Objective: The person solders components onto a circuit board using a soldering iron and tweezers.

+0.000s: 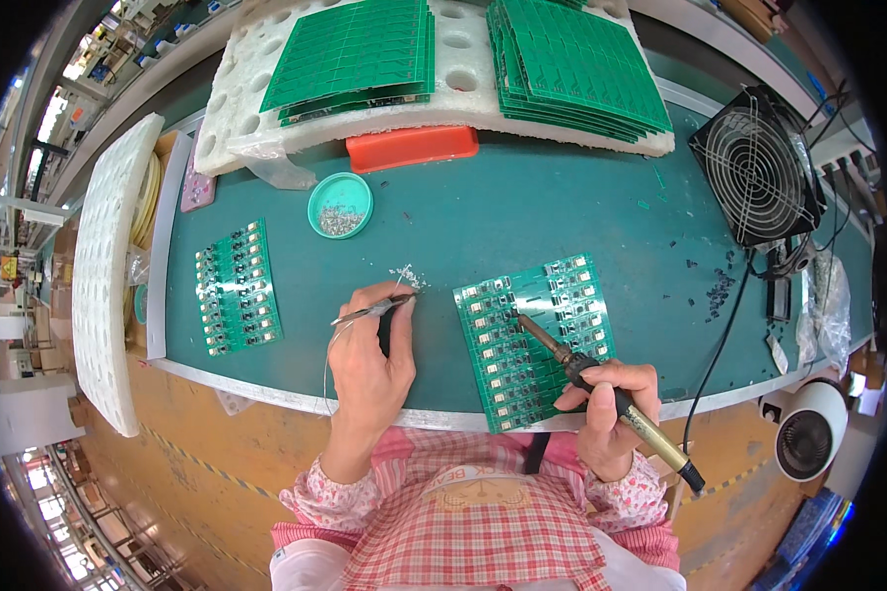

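My left hand [370, 350] is closed around a pair of metal tweezers [373, 309], their tips beside a small pile of tiny pale parts [407, 277] on the mat. A thin silvery wire [326, 379] hangs down by that hand; whether the fingers grip it I cannot tell. My right hand [616, 409] grips a soldering iron [660, 442] with a gold-coloured handle. Its tip reaches the upper left part of a green circuit board [534, 366] carrying rows of small components. Contact between tip and board cannot be made out.
A second populated board [237, 289] lies left. A turquoise dish [341, 222] holds tiny parts, near a red tray [412, 149]. White foam [458, 54] carries stacked green boards [581, 64]. A black fan [756, 167] stands right, with black bits [719, 294] and the iron's cord [724, 345] nearby.
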A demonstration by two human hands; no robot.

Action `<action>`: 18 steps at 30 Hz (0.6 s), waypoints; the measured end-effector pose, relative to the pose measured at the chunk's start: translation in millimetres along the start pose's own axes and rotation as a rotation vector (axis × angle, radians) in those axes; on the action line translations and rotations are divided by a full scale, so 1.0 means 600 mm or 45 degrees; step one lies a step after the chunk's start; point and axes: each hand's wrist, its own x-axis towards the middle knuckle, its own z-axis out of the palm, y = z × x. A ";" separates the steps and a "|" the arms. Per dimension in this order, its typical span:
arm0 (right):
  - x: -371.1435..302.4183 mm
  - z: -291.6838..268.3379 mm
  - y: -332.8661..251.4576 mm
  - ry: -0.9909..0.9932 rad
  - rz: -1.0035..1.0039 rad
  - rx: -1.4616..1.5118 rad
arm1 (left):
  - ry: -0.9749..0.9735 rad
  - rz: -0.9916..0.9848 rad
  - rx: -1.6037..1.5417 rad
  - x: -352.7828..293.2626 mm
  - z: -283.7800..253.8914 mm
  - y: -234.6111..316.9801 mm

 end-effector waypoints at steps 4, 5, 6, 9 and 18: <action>0.001 0.003 -0.004 0.031 -0.005 0.013 | 0.008 0.041 0.002 -0.001 0.000 0.001; 0.001 0.002 -0.005 0.034 -0.006 0.010 | -0.002 0.037 -0.013 -0.003 -0.001 0.003; 0.001 0.001 -0.004 0.026 -0.024 0.019 | -0.005 0.040 -0.018 -0.005 -0.001 0.008; -0.003 -0.001 -0.002 0.018 -0.031 0.022 | -0.054 0.041 -0.188 -0.016 0.001 0.028; -0.004 0.001 -0.003 0.025 -0.049 0.001 | -0.144 0.119 -0.245 -0.024 0.017 0.045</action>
